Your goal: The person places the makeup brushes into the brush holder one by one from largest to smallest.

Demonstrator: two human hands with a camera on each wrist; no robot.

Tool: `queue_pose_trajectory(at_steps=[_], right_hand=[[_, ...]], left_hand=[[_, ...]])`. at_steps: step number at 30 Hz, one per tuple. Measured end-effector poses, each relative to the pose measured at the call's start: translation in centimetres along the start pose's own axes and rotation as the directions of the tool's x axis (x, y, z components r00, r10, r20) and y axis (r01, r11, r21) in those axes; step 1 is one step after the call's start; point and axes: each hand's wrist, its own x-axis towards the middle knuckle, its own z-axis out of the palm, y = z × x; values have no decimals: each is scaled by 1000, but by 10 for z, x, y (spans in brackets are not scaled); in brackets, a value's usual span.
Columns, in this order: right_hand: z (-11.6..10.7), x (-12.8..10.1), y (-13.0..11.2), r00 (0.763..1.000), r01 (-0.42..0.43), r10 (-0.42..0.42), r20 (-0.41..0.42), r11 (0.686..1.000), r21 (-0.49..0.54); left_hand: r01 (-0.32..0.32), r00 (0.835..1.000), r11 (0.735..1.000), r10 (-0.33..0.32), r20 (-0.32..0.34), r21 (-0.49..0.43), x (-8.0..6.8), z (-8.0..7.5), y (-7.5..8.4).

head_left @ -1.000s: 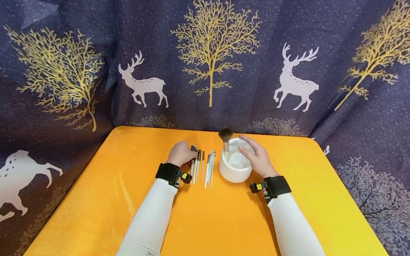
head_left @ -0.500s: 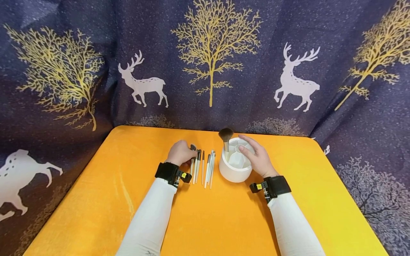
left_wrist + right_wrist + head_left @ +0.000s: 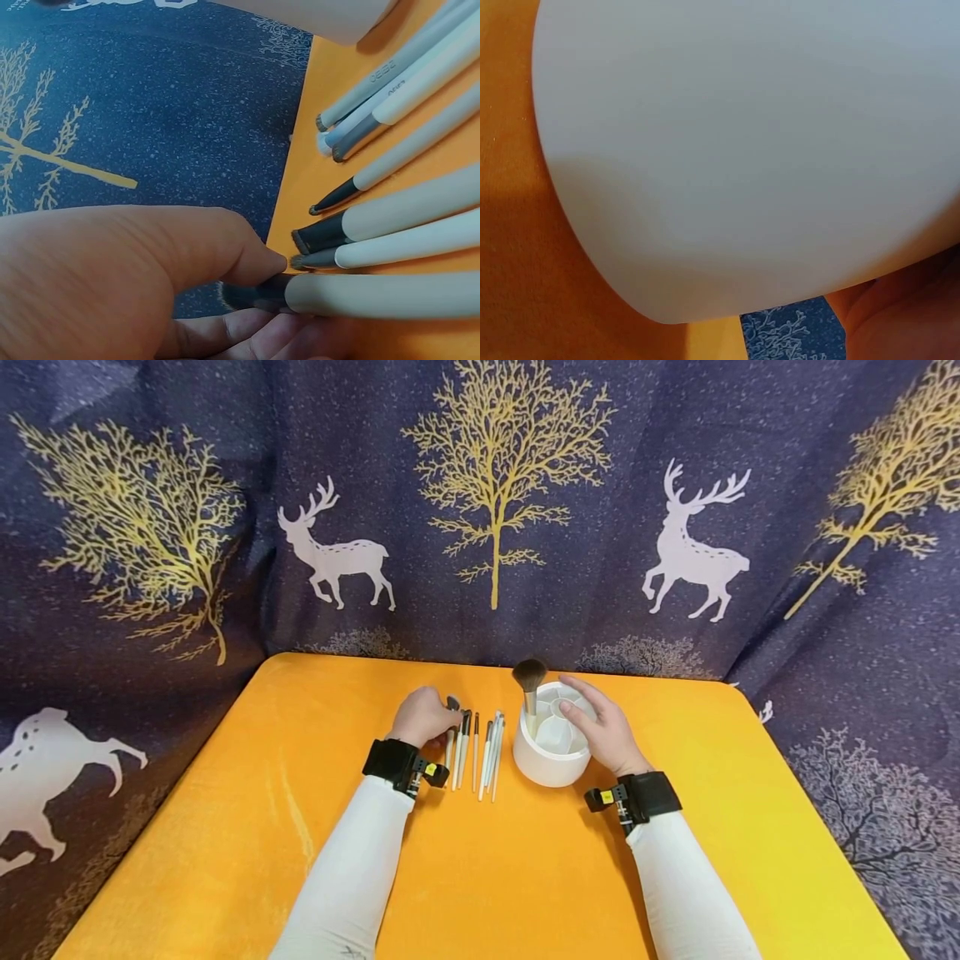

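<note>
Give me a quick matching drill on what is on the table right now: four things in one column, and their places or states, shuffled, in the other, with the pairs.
Things:
1. big brown-bristled brush
2. left hand
3. right hand
4. row of white-handled brushes

Places or states:
A. lying flat on the orange table, left of the holder
B. standing upright in the white round holder
C. pinching the leftmost brush near its dark bristles
D. resting on the holder's right rim

Pairs: 1-B, 2-C, 3-D, 4-A
</note>
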Motion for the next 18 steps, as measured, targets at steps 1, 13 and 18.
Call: queue_pose_trajectory(at_steps=[1,13,18], right_hand=[[0,0,0,1000,0,0,0,1000,1],[0,-1,-2,1000,-4,4,1,1000,-6],[0,-2,-2,1000,0,0,-1,1000,-10]], left_hand=[[-4,1000,1000,4,-3,-2,0,0,0],[-39,999,998,39,-11,-40,-1,-5,4],[-52,998,997,50,-32,-59,-3,-7,7]])
